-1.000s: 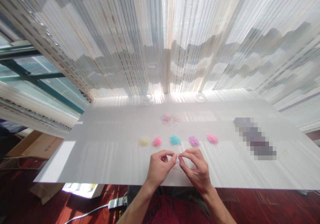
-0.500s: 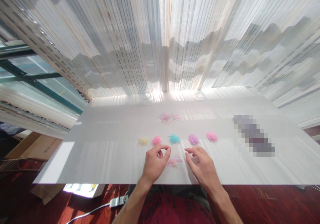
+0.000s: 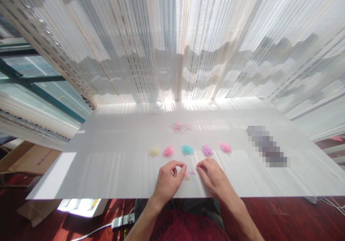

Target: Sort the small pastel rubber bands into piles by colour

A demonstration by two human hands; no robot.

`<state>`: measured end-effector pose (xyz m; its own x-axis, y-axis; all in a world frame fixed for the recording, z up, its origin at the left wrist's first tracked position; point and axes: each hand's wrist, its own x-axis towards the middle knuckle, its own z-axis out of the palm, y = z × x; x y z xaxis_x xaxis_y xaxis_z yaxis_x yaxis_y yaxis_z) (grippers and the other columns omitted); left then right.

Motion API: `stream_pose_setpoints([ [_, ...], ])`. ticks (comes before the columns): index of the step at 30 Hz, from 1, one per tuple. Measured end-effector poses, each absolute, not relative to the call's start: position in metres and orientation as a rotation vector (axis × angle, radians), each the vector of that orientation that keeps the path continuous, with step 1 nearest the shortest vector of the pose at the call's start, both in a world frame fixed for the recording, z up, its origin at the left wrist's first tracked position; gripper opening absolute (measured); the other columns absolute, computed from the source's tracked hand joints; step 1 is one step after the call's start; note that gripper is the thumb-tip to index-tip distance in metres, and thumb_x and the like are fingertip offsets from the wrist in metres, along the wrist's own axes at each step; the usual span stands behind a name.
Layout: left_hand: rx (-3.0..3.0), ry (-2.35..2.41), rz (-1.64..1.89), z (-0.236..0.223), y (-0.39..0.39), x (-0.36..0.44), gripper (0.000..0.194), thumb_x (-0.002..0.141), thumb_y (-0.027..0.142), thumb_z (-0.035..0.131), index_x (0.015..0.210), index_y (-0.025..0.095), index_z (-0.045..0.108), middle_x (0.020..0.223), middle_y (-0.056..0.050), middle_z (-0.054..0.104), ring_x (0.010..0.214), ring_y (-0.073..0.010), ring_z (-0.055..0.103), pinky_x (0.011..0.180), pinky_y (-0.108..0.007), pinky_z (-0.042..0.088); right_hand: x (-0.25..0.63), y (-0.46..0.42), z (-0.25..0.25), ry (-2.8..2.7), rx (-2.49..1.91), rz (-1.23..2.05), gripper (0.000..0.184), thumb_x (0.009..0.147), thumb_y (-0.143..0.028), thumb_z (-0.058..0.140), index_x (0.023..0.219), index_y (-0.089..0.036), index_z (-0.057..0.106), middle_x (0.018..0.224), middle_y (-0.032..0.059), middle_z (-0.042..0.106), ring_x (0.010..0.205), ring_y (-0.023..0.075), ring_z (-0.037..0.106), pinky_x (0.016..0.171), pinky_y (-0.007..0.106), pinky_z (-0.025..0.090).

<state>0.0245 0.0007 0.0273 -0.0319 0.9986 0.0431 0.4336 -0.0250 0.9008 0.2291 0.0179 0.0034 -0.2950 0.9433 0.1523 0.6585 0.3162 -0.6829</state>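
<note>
Left hand (image 3: 185,166) over white flat-topped counter (image 3: 107,169), grip pinched together at fingertips, can't tell if anything's in it. Right hand (image 3: 198,166) just across, grip looks about closed too, contents can't tell. Small loose pile of mixed pastel thin bands (image 3: 192,176) on counter between hands, partly behind left one. Past hands, row of little heaps, left to right: pale yellow (image 3: 154,152), hot pink (image 3: 168,151), turquoise (image 3: 187,149), purple (image 3: 207,150), bright pink (image 3: 225,147).

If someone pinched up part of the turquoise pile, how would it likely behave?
The turquoise pile looks like loose, thin strands, so it would probably come apart rather than lift whole. Being so fine, the strands are likely light and easily scattered by a push.
</note>
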Motion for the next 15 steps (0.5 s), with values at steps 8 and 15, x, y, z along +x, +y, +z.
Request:
stream_pose_setpoints([
  [8,1.617,1.493,0.994,0.031,0.003,0.025,0.021,0.090,0.034,0.065,0.097,0.020,0.080,0.088,-0.003,0.079,0.056,-0.0109,0.052,0.062,-0.024,0.048,0.231,0.018,0.012,-2.091,-1.178,0.569,0.013,0.103,-0.017,0.049,0.095,-0.023,0.057,0.090,0.0046,0.062,0.085,0.0216,0.061,0.077,0.035,0.052],
  [15,1.500,1.457,0.934,0.038,0.002,0.028,0.025,0.089,0.037,0.068,0.096,0.020,0.084,0.083,-0.005,0.081,0.058,-0.0132,0.055,0.058,-0.024,0.048,0.217,0.016,0.027,-2.026,-1.032,0.515,0.012,0.104,-0.018,0.050,0.099,-0.023,0.060,0.088,0.0049,0.067,0.080,0.0195,0.063,0.072,0.032,0.054],
])
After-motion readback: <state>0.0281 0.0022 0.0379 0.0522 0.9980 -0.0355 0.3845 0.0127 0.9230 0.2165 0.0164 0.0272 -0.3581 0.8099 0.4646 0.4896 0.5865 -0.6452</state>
